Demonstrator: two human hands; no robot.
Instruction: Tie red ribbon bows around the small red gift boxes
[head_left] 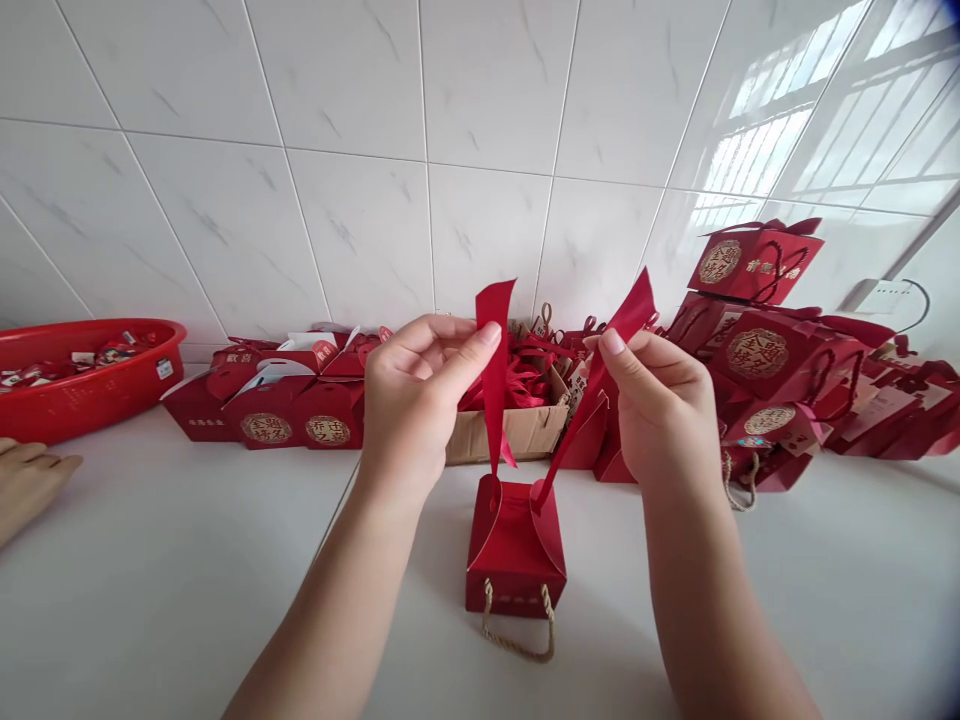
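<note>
A small red gift box (516,550) stands on the white table in front of me, its top flaps folded inward. A beige rope handle (517,650) hangs from its near side. Red ribbon (493,390) comes up through the flaps, with one end raised on each side. My left hand (420,400) pinches the left end between thumb and fingers. The right end is pinched the same way in my right hand (660,390). Both hands are above the box, apart from each other.
Behind the box is a cardboard carton (510,430) of red ribbons. Finished-looking red boxes (757,350) are stacked at right; more red boxes (270,410) line the left. A red plastic basin (90,390) stands far left, near another person's hand (34,485). A tiled wall (360,200) rises behind.
</note>
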